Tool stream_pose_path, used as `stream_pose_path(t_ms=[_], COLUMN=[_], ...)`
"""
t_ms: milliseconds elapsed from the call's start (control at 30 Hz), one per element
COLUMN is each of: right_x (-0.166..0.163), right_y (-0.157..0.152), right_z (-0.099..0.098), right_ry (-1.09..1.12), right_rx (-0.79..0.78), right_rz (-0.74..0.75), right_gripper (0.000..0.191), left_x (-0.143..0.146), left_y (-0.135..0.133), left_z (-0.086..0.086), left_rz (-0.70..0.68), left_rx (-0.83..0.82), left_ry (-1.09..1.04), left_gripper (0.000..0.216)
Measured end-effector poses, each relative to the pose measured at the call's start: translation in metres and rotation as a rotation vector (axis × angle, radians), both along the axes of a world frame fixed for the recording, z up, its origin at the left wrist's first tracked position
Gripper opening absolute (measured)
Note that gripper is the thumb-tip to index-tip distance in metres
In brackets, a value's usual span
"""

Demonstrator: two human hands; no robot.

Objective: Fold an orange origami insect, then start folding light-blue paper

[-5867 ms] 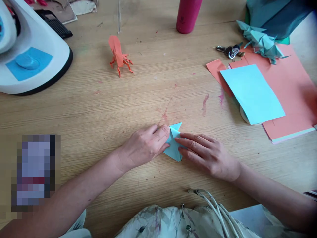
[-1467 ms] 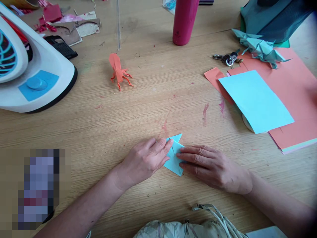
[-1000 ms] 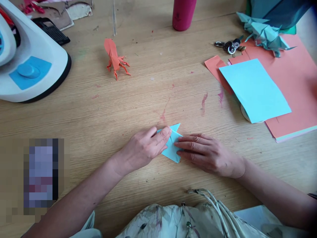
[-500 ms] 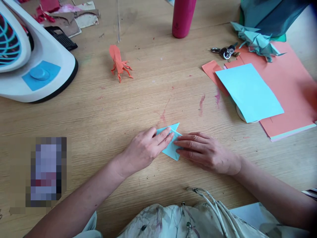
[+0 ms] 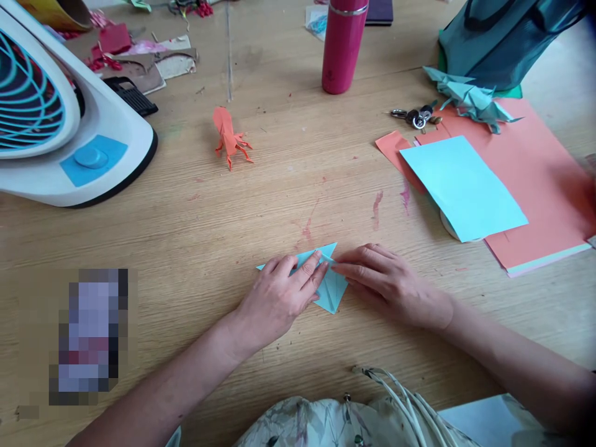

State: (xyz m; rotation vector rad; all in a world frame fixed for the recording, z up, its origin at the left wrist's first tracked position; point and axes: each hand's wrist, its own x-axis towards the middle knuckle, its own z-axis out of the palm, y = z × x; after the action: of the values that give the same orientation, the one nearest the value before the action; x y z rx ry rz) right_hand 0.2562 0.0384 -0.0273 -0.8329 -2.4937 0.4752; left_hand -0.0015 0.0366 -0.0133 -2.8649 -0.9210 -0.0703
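A small piece of light blue folded origami paper (image 5: pixel 333 295) lies on the table in front of me, with pointed corners showing at its left, top and bottom. Across its left part, my left hand (image 5: pixel 278 295) presses it down with the index and middle fingers; its thumb is hidden. From the right side, the fingertips of my right hand (image 5: pixel 395 283) are closed at the paper's edge, by a narrow raised flap near the left fingertips. Creases run down the lower part of the paper. How the right thumb sits is hidden.
An orange paper insect (image 5: pixel 227 138) stands beyond my hands. To the right are a light blue sheet (image 5: pixel 465 186), orange sheets (image 5: pixel 554 180), a teal paper figure (image 5: pixel 472 99) and keys (image 5: pixel 418 117). A magenta bottle (image 5: pixel 342 53), green bag (image 5: pixel 503 46) and white fan (image 5: pixel 112 155) stand around.
My right fingers have drawn together at the paper's right edge, and more creased surface shows below them. The left hand stays on the paper. The whole view has shifted slightly.
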Motion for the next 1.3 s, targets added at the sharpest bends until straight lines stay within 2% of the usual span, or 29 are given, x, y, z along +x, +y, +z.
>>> stream_pose_path(t_ms=[267, 567, 1300], right_x=[-0.008, 0.006, 0.017], right_y=[0.028, 0.063, 0.057], right_z=[0.004, 0.008, 0.002], right_ry=[-0.173, -0.161, -0.087], right_rx=[0.043, -0.038, -0.105], right_rz=[0.08, 0.317, 0.319], right_gripper=[0.036, 0.04, 0.04], left_x=[-0.001, 0.0, -0.001], left_y=[0.002, 0.004, 0.003], left_z=[-0.003, 0.001, 0.0], left_rz=[0.014, 0.01, 0.019], left_rx=[-0.045, -0.06, -0.109], left_ry=[-0.04, -0.052, -0.044], left_gripper=[0.039, 0.037, 0.039])
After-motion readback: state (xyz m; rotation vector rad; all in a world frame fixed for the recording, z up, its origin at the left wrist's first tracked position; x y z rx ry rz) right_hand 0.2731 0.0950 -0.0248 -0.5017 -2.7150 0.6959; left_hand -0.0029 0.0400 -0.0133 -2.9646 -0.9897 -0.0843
